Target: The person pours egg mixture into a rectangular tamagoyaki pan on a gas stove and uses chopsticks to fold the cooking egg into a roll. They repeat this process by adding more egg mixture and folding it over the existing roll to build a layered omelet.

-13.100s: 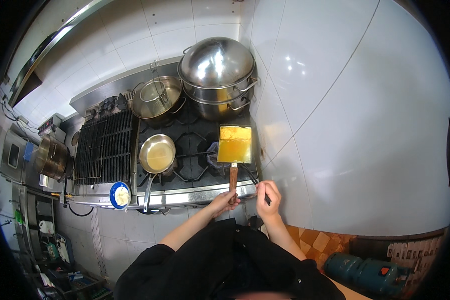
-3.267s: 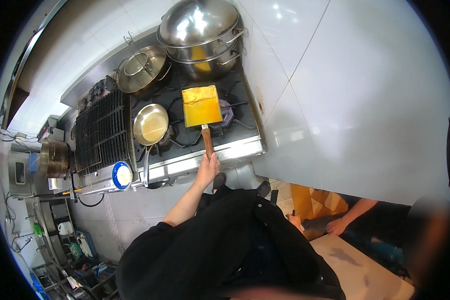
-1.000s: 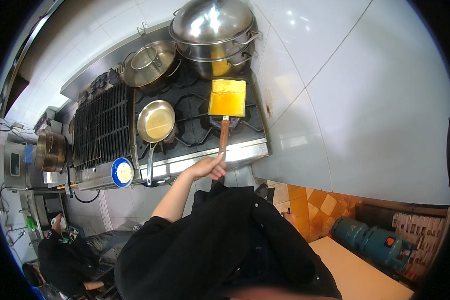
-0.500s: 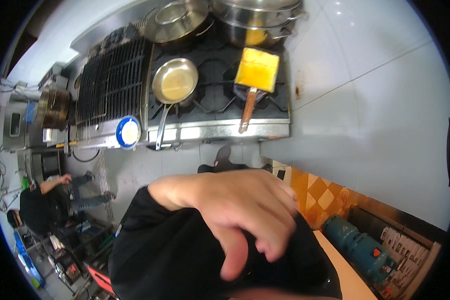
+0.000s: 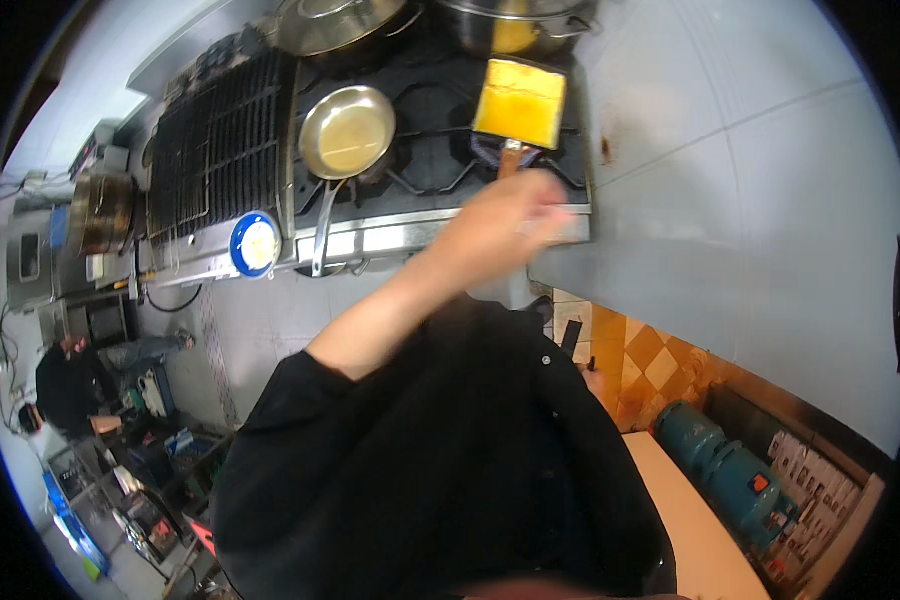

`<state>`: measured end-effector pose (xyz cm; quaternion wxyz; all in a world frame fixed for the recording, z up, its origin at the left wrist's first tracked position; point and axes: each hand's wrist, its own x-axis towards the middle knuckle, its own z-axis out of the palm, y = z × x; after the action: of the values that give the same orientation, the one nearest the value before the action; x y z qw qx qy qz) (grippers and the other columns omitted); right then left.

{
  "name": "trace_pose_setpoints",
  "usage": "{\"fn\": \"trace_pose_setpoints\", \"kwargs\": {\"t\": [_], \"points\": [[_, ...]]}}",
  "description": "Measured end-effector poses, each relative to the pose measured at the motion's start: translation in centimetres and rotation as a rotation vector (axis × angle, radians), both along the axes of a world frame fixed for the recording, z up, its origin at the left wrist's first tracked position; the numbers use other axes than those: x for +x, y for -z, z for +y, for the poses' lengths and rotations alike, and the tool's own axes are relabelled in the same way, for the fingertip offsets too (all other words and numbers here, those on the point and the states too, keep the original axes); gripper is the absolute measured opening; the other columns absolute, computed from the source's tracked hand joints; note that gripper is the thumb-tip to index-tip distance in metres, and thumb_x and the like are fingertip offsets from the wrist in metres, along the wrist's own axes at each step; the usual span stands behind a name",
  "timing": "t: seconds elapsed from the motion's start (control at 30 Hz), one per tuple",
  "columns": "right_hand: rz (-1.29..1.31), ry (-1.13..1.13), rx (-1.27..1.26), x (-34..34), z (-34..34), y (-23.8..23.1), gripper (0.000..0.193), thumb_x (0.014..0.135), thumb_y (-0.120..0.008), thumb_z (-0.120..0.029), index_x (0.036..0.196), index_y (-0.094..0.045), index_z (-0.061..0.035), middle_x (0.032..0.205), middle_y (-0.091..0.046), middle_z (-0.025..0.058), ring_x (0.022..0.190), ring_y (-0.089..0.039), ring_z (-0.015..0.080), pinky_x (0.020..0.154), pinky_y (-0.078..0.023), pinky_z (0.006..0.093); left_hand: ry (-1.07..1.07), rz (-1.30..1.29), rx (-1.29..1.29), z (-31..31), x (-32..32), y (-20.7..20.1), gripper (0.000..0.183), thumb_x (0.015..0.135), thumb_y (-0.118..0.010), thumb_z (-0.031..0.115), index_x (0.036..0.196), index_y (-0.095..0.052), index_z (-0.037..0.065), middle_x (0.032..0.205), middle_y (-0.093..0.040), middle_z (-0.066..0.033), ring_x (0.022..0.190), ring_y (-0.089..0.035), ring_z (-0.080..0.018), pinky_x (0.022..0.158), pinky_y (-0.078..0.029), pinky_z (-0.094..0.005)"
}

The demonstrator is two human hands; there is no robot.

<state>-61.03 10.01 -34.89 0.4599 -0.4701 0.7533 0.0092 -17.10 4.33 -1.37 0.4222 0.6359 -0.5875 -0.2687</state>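
Observation:
My left hand (image 5: pixel 515 215) stretches across to the handle (image 5: pixel 511 160) of a square pan, covering most of that brown handle. Motion smears the fingers, so whether they grip it cannot be made out. A yellow layer of egg (image 5: pixel 520 103) fills the pan, with a crease near its far side; the pan sits over a lit burner. Beside my black-clothed body, a small part of my right hand (image 5: pixel 593 381) shows, closed around a thin dark thing I cannot identify. The rest of that hand is hidden. Left of the square pan stands a round steel frying pan (image 5: pixel 315 140) holding pale yellow liquid.
Large steel pots (image 5: pixel 480 32) stand behind the burners. A grill grate (image 5: pixel 225 140) lies to the left, with a blue-rimmed bowl (image 5: pixel 237 243) at its front. Green gas cylinders (image 5: pixel 745 490) stand at lower right. Another person (image 5: pixel 68 390) is far left.
My left hand has swung forward from in front of my body to the square pan's handle. Part of my right hand has come into view. The view has shifted slightly.

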Motion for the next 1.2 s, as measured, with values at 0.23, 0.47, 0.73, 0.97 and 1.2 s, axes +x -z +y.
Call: {"fn": "trace_pose_setpoints", "kwargs": {"t": [0.23, 0.47, 0.73, 0.97, 1.2], "points": [[0.112, 0.023, 0.148, -6.4, 5.2, 5.6, 0.025, 0.083, -0.070, -0.027, 0.082, -0.064, -0.0027, 0.057, -0.053, 0.0043, 0.051, -0.053, 0.0185, 0.047, -0.043, 0.0385, -0.160, 0.607, 0.689, 1.4, 3.0, 15.1, 0.045, 0.103, -0.049, 0.043, 0.115, -0.049, 0.000, 0.094, -0.064, -0.0119, 0.074, -0.063, -0.0164, 0.070, -0.055, -0.0296], [0.158, -0.042, 0.033, -6.3, 4.0, 2.7, 0.025, 0.083, -0.070, -0.027, 0.085, -0.064, -0.0026, 0.057, -0.052, 0.0042, 0.052, -0.054, 0.0178, 0.048, -0.042, 0.0377, 0.051, 0.927, 0.567, 1.0, 0.7, 15.9, 0.036, 0.105, -0.046, 0.038, 0.111, -0.052, 0.003, 0.094, -0.063, -0.0078, 0.075, -0.060, -0.0111, 0.067, -0.054, -0.0258], [0.066, 0.111, 0.104, -2.6, -0.8, -1.7, 0.024, 0.085, -0.069, -0.029, 0.087, -0.063, -0.0061, 0.065, -0.055, 0.0052, 0.055, -0.056, 0.0188, 0.050, -0.044, 0.0355, 0.108, 0.936, 0.619, 3.8, -0.7, 14.7, 0.038, 0.106, -0.045, 0.037, 0.110, -0.054, 0.000, 0.096, -0.062, -0.0102, 0.082, -0.061, -0.0144, 0.074, -0.054, -0.0301], [0.057, 0.127, 0.130, -3.5, 1.0, -1.3, 0.028, 0.084, -0.070, -0.030, 0.085, -0.064, -0.0020, 0.071, -0.062, 0.0099, 0.062, -0.058, 0.0215, 0.060, -0.046, 0.0384, 0.138, 0.998, 0.531, 4.0, -2.1, 17.6, 0.030, 0.106, -0.044, 0.035, 0.105, -0.053, 0.006, 0.091, -0.057, -0.0035, 0.079, -0.056, -0.0110, 0.072, -0.051, -0.0272], [0.113, 0.043, 0.202, -7.7, 2.6, 3.9, 0.032, 0.083, -0.071, -0.027, 0.085, -0.063, 0.0045, 0.072, -0.063, 0.0149, 0.069, -0.059, 0.0246, 0.068, -0.046, 0.0420, 0.189, 0.875, 0.535, 3.0, -1.7, 18.4, 0.032, 0.107, -0.043, 0.032, 0.112, -0.052, 0.002, 0.099, -0.058, -0.0070, 0.088, -0.060, -0.0149, 0.075, -0.053, -0.0301]]}}
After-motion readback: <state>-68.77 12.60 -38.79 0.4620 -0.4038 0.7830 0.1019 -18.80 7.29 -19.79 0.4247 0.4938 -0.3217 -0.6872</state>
